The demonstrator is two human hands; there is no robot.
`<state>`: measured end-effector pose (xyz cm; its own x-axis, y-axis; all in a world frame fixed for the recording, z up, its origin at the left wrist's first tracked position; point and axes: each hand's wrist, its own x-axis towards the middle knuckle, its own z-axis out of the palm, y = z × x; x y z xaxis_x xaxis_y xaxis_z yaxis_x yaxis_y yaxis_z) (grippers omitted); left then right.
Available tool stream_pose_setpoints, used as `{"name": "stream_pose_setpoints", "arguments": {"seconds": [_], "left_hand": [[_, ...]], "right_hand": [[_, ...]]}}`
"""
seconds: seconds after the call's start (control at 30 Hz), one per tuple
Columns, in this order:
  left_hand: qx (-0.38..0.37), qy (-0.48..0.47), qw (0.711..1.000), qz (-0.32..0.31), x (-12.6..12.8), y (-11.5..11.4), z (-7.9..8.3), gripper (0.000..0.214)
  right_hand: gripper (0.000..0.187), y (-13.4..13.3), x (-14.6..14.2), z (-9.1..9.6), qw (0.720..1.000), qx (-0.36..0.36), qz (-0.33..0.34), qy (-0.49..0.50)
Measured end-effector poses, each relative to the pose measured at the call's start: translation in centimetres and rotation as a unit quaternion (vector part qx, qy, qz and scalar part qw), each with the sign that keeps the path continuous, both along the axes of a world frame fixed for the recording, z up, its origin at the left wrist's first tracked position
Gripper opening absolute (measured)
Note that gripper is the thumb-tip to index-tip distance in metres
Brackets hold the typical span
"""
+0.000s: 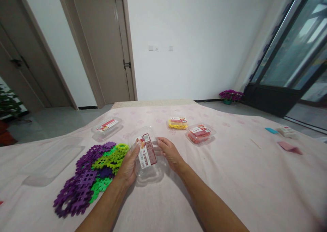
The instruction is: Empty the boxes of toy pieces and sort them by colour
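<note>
Between my two hands is a clear plastic clamshell box (150,175) with a red and white label; no pieces show inside it. My left hand (129,165) grips its left side, thumb on the label. At the right edge, my right hand (170,153) pinches the rim with thumb and fingers. Just left of the box lies a heap of plastic building pieces: purple ones (88,179), yellow-green ones (112,161) and green ones (100,187). Farther off stand a box of yellow pieces (178,123) and a box of red pieces (199,135), both labelled.
Another labelled clear box (106,127) lies at the back left, and a large clear tray (55,164) sits left of the heap. On the right of the pink cloth (242,177) are a pink cloth scrap (290,147), a blue item (271,130) and a white pack (287,132).
</note>
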<state>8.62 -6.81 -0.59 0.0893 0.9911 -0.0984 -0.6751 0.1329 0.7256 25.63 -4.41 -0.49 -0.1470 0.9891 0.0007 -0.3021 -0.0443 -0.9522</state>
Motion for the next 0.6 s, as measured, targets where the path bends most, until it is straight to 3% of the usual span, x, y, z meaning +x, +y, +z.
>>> {"name": "stream_pose_setpoints", "arguments": {"seconds": [0.13,0.2,0.33,0.43,0.5,0.6], "left_hand": [[0.002,0.027,0.999,0.018,0.3,0.0,0.4,0.053],[0.005,0.036,0.999,0.018,0.5,0.1,0.3,0.056],[0.026,0.038,0.999,0.013,0.3,0.2,0.0,0.053],[0.035,0.111,0.990,0.075,-0.1,0.2,-0.1,0.046],[0.087,0.245,0.959,0.111,-0.4,0.3,-0.2,0.041],[0.183,0.450,0.870,0.089,-1.3,0.7,-0.8,0.039]], "right_hand": [[0.070,-0.3,1.4,0.6,0.992,0.032,0.110,-0.058],[0.076,-0.4,1.6,0.5,0.989,0.037,0.130,-0.061],[0.065,-0.1,1.7,0.0,0.996,-0.010,0.077,-0.038],[0.053,0.9,2.4,-0.3,1.000,-0.014,0.021,-0.012],[0.046,2.1,3.0,-0.4,0.999,-0.023,-0.034,-0.005],[0.041,4.6,2.7,-0.3,0.994,-0.054,-0.090,-0.023]]}}
